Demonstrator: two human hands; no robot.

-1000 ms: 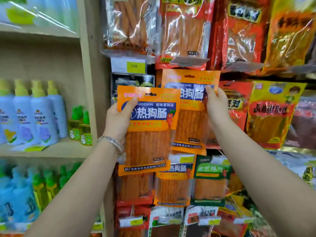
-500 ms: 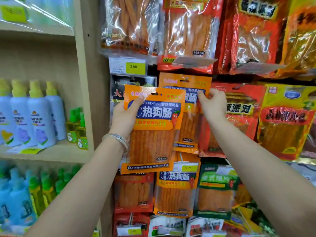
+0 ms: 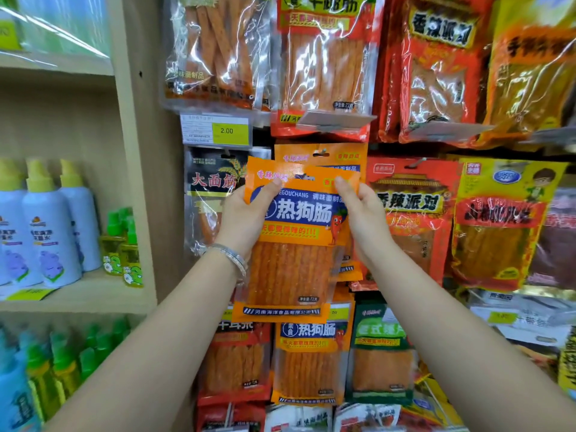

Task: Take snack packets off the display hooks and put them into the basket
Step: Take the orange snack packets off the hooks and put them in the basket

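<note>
Holding an orange snack packet (image 3: 293, 244) up in front of the display, the person has both hands on its top corners. The left hand (image 3: 246, 219), with a silver bracelet (image 3: 230, 257) on the wrist, grips the upper left edge with its thumb laid across the front. The right hand (image 3: 361, 213) pinches the upper right corner, thumb on the front too. The packet sits slightly tilted, off its hook, and covers most of a matching orange packet (image 3: 324, 154) that hangs on the rack just behind it. I cannot tell whether the right fingers also catch that rear one. A black packet (image 3: 212, 182) hangs to the left and a red packet (image 3: 411, 201) to the right. Spray bottles (image 3: 50, 232) stand on the wooden shelf (image 3: 93, 294) further left.
</note>
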